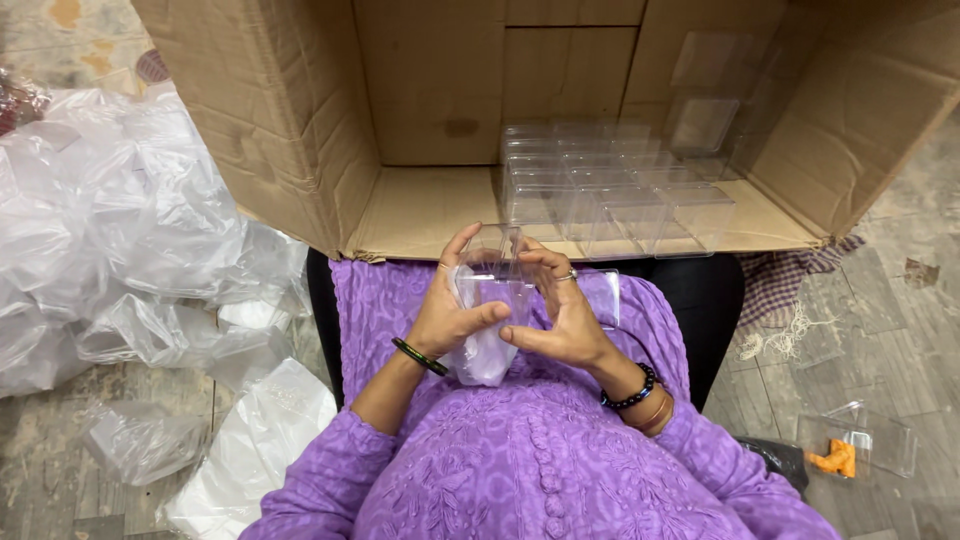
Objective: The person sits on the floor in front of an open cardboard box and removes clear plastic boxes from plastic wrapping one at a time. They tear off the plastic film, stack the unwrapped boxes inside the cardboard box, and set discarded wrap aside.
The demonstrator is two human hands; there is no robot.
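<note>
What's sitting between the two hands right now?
In the head view, a small clear plastic box with a thin clear plastic bag hanging from it sits between the left hand and right hand; both grip it.

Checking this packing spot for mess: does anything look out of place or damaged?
Mostly tidy. The clear boxes sit in rows inside the carton, but one clear box with an orange piece lies apart on the floor.
</note>
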